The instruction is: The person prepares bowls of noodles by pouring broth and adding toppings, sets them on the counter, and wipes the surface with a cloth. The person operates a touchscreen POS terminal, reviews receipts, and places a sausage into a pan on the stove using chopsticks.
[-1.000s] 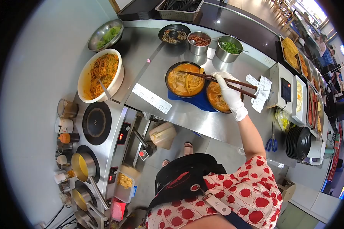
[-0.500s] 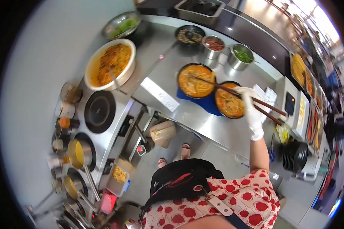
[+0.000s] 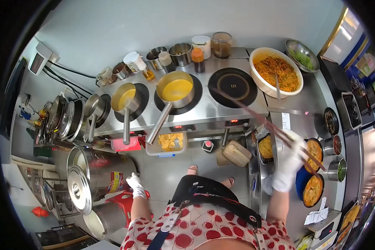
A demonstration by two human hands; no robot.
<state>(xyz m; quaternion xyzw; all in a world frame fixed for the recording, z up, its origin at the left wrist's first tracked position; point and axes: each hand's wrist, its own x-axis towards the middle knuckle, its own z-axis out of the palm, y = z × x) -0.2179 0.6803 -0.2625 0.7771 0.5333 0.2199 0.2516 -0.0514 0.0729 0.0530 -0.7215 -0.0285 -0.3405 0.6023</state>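
My right hand (image 3: 289, 160), in a white glove, is closed on long dark chopsticks (image 3: 262, 118), whose far ends reach over the front of the stove. Two black bowls of noodles in orange soup (image 3: 313, 154) (image 3: 313, 190) stand on a blue cloth (image 3: 301, 183) to the right of this hand. My left hand (image 3: 134, 183), also gloved, is beside the large steel pot (image 3: 102, 171); its fingers look curled, and whether they hold anything is too small to tell.
Two saucepans of yellow liquid (image 3: 177, 89) (image 3: 126, 99) sit on the stove, handles pointing toward me. A bare hot plate (image 3: 233, 86) and a white bowl of shredded food (image 3: 276, 71) are to their right. A plastic tub (image 3: 166, 143) stands below.
The view has swung left from the counter to the stove. My right hand and the chopsticks have left the noodle bowls, and my left hand has come into view.
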